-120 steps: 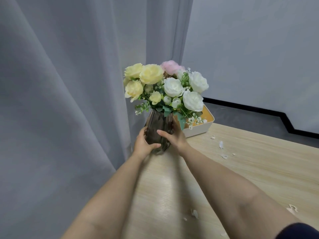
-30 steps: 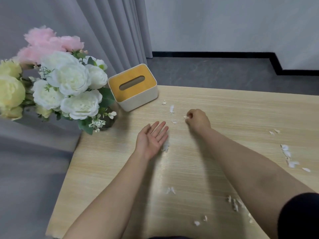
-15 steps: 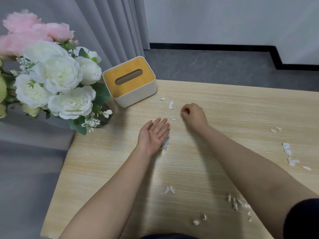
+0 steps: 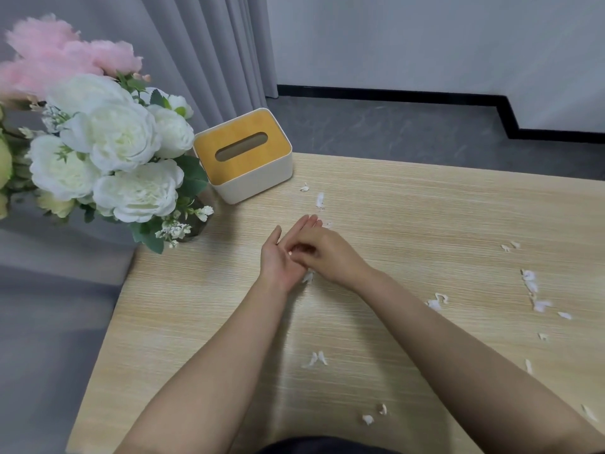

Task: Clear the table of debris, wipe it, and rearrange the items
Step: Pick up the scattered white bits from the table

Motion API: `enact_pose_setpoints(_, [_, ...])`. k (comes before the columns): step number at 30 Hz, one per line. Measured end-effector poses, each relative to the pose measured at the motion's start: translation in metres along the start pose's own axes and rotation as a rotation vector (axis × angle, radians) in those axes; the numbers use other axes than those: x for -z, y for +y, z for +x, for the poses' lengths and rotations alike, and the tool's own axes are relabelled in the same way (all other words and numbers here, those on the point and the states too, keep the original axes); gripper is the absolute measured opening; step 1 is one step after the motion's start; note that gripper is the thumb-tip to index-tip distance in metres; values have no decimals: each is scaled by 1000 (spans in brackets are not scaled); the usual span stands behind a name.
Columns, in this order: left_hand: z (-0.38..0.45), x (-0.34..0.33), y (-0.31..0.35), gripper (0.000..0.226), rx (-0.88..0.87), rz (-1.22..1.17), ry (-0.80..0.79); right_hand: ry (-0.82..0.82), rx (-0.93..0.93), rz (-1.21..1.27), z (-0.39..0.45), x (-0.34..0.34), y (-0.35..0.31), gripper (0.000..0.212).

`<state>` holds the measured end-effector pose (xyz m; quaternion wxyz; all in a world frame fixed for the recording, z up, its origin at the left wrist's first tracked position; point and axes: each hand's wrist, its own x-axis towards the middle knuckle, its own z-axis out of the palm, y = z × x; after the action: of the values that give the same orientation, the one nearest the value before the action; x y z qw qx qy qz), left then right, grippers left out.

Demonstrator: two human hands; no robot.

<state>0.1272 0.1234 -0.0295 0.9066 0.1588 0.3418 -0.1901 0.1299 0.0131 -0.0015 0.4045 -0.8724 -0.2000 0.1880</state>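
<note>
Small white paper scraps litter the light wooden table (image 4: 409,208): one (image 4: 320,199) beyond my hands, a pair (image 4: 316,358) between my forearms, a cluster (image 4: 530,280) at the right. My left hand (image 4: 278,262) lies palm up and flat on the table, fingers apart. My right hand (image 4: 330,253) reaches over that palm, its fingertips pinched on a tiny white scrap (image 4: 290,253) right above the palm. Another scrap (image 4: 307,276) peeks out from under my hands.
A white tissue box with a yellow lid (image 4: 242,155) stands at the table's far left corner. A dark vase (image 4: 193,227) of white and pink flowers (image 4: 124,152) sits at the left edge. Grey curtain hangs left; grey floor lies beyond the table.
The vase held in both hands earlier now stands on the table. My right hand has moved from the scraps near the tissue box back over my open left palm.
</note>
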Motion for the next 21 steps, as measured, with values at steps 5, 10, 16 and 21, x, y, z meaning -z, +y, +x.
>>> enact_pose_setpoints(5, [-2, 3, 4, 47, -44, 6, 38, 133, 11, 17, 13, 23, 14, 19])
enact_pose_setpoints(10, [1, 11, 9, 46, -46, 19, 50, 252, -178, -107, 45, 37, 50, 18])
enact_pose_setpoints(16, [4, 20, 12, 46, -53, 25, 81, 143, -301, -299, 87, 31, 82, 32])
enact_pose_setpoints(21, [5, 26, 17, 47, -51, 57, 105, 157, -248, -342, 115, 26, 78, 34])
